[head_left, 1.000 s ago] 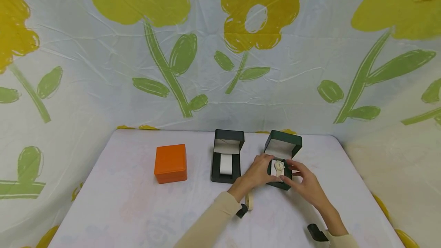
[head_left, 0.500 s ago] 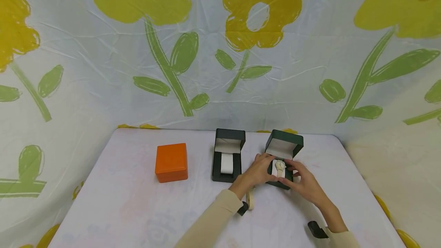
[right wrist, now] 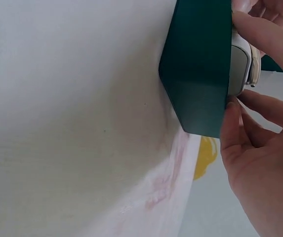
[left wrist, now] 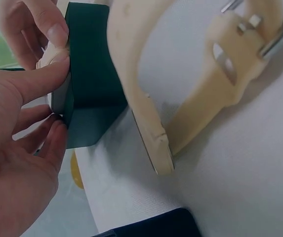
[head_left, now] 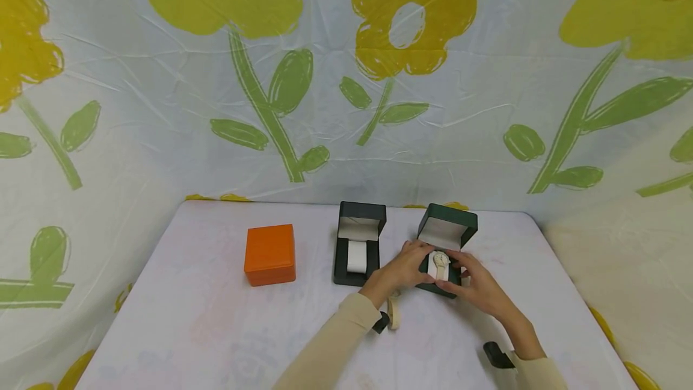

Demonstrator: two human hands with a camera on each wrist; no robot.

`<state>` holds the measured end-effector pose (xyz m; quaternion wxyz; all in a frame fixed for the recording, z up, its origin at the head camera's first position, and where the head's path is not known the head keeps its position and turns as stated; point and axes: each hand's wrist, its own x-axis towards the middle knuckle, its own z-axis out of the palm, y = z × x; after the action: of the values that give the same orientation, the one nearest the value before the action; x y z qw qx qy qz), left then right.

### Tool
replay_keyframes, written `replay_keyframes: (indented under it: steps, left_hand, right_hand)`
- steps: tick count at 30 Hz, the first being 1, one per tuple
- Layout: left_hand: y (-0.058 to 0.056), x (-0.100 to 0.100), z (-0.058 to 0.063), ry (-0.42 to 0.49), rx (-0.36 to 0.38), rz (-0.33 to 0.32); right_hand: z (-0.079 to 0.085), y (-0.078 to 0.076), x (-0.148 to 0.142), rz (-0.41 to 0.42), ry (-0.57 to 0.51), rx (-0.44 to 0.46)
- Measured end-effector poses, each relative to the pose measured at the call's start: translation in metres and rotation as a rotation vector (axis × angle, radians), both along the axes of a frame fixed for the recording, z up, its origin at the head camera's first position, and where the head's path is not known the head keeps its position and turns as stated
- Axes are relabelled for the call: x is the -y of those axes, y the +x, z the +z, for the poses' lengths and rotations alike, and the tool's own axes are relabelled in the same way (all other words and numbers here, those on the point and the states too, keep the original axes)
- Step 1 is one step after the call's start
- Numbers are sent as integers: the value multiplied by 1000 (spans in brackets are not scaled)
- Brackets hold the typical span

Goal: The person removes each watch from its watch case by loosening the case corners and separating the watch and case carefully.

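Right wrist: right grip (right wrist: 269,148), half-curled, pinches watch cushion (right wrist: 238,71).

You're working in some kinda draped-off booth (head_left: 135,161), room type's hard to tell
Flower-print sheeting (head_left: 465,161) is hanging on three sides, and you're using a cloth-covered table (head_left: 216,336).

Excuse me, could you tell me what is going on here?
A person's left hand and right hand hold a white cushion with a cream watch on it, in an open green box. The cushion juts above the box's edge. Another cream watch rests on the table near the left sleeve. To the left, a black box stands open, its pad bare; farther left, the orange box is closed.
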<state>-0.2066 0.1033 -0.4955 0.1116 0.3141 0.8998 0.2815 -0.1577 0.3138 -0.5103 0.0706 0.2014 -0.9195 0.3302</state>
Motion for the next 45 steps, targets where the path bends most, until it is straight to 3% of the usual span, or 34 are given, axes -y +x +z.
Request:
replay_keyframes:
  steps: [5,12,20,26,35,45]
  left_hand:
    - [-2,1,0,5,15,-12]
    - [-5,0,-3,28,-25,-37]
    - [-4,0,-2,12,-6,-26]
    - [-3,0,-2,25,12,-18]
    - [-3,0,-4,97,37,-2]
    - [-1,2,-5,207,87,21]
  right_hand:
    - [3,-1,1,3,-8,22]
    - [3,-3,1,-9,-31,40]
    - [-5,-2,1,-19,-46,-27]
    - [-8,-1,1,-29,-92,-30]
    - [-9,-1,2,-30,-144,-44]
    - [-10,1,2,9,-265,11]
